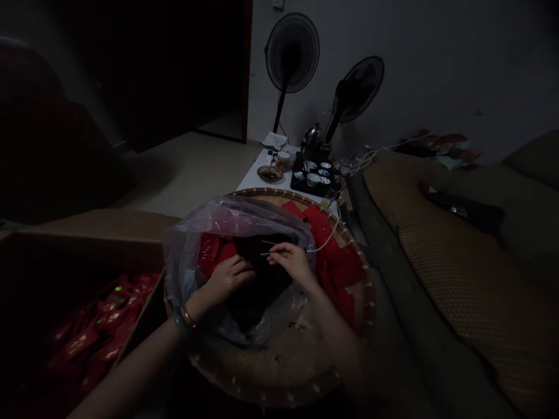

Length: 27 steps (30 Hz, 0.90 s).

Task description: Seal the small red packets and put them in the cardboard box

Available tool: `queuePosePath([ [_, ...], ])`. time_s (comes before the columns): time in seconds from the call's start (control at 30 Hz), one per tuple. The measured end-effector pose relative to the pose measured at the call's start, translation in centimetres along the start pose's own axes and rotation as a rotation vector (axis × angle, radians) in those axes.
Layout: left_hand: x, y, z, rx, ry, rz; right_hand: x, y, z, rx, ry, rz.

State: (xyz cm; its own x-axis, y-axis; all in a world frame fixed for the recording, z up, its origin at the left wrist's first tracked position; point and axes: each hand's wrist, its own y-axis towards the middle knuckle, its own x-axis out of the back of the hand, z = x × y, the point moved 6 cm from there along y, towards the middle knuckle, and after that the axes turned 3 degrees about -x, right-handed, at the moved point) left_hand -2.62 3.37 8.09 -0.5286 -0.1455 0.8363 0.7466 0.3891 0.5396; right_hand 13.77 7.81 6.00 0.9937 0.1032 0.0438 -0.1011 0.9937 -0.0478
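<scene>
In the dim light, my right hand pinches a slim metal-tipped tool above a dark, cloth-like material. A white cord runs from near this hand toward the back table. My left hand, with a bracelet and bangle at the wrist, has its fingers bent together on the dark material's left edge. Red pieces lie just beyond it. All this rests in an opened clear plastic bag on a round woven tray. More red cloth lies on the tray's right side.
A cardboard box with red packets stands at left. Behind the tray, a white table bears a black tea tray with cups. Two fans stand by the wall. A sofa with a woven mat is at right.
</scene>
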Motion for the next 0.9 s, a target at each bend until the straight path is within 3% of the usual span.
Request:
queuePosePath([
  [0.13,0.2,-0.1,0.0,0.004,0.015,-0.003,0.9,-1.0,1.3,0.147,-0.367,-0.01],
  [0.4,0.4,-0.1,-0.5,-0.006,0.034,-0.019,-4.2,-2.9,1.5,0.33,-0.883,0.245],
  [0.57,0.2,-0.6,0.1,0.086,-0.063,-0.014,-5.5,-3.4,0.5,0.332,-1.158,0.369],
  [0.67,-0.7,-1.0,1.4,0.238,-0.168,-0.049,-5.7,-3.0,-0.7,0.269,-1.239,0.36],
  [0.73,-2.0,-1.5,2.5,0.348,-0.259,-0.009,-5.7,-2.8,-1.3,0.237,-1.24,0.356],
  [0.9,-4.7,-2.4,4.0,0.438,-0.362,0.107,-5.2,-2.4,-0.7,0.259,-1.059,0.354],
])
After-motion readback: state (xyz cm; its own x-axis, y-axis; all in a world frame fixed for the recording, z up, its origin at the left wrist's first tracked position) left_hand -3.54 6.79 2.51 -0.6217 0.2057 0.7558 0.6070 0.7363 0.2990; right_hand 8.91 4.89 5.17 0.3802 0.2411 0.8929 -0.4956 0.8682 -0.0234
